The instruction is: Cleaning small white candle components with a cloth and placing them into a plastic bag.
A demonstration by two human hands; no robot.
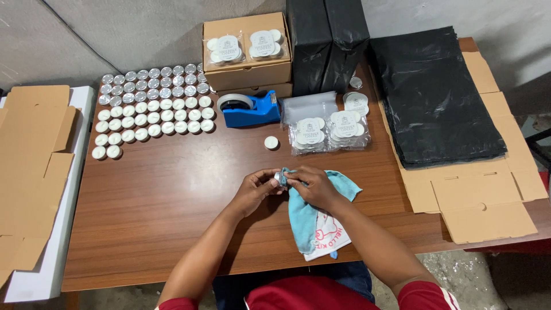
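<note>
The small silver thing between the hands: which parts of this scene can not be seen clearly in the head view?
- Small silver object: mostly hidden by the left hand, the right hand and the blue cloth; its kind is unclear.
- Boxes under the bagged candles: contents hidden.
- Flat cardboard at left: cut off by the frame edge.

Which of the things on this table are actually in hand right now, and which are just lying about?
In hand:
left hand and right hand on one small tealight
blue cloth

Lying about:
tealight rows
blue tape dispenser
black bags
flat cardboard
</note>
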